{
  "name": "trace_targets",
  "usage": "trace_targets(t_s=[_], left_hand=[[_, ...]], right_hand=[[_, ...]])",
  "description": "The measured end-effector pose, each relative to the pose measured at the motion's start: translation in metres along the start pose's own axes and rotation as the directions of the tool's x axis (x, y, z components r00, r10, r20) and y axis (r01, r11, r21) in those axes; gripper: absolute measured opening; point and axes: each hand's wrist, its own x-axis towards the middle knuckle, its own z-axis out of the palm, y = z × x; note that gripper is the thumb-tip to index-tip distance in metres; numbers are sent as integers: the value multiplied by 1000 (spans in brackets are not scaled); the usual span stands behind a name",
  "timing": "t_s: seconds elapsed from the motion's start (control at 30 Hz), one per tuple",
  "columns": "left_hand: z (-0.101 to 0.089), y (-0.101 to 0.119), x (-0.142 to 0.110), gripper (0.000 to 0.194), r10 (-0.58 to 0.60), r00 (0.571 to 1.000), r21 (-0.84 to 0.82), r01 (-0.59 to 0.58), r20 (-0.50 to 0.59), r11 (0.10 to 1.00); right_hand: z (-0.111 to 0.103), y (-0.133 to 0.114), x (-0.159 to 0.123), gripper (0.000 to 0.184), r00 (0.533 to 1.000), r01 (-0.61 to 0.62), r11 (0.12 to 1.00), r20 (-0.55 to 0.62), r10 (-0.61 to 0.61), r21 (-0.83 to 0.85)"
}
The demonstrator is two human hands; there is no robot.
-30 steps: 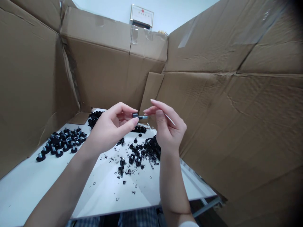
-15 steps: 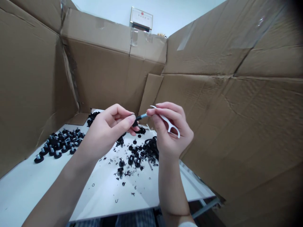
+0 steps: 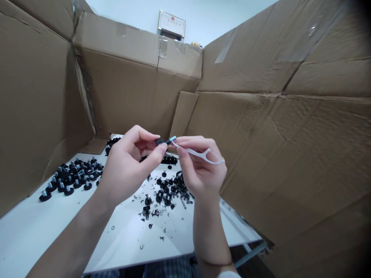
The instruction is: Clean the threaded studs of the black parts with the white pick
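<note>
My left hand (image 3: 126, 164) pinches a small black part with a silver threaded stud (image 3: 173, 139) between thumb and fingertips; the stud points right, toward the other hand. A white floss pick (image 3: 197, 154) is gripped in my right hand (image 3: 204, 172), its forked end to the right and its thin pointed end against the black part near the stud. My fingers partly hide the black part. Below the hands, several black screw feet (image 3: 159, 196) lie on the white table (image 3: 121, 241) among tiny black rings and scraps.
To the left stands a cluster of black screw feet (image 3: 68, 190), studs up. More black parts (image 3: 110, 143) lie at the back, partly behind my left hand. Tall cardboard walls (image 3: 130, 96) enclose the table on the left, back and right. A framed certificate (image 3: 171, 24) hangs beyond.
My right hand has moved slightly left and lower. The floss pick has turned flatter, and its tip now meets the black part near the stud.
</note>
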Motion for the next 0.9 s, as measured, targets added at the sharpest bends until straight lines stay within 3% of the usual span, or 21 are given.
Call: trace_targets(t_s=[0.17,0.9], left_hand=[[1,1,1,14,-28,999,-15,29,14,999],[-2,-1,0,10,83,996,60,-85,43,995]], right_hand=[[-3,2,1,18,999,26,999,47,-27,19],[-3,-1,0,17,997,10,1000,70,-9,-10]])
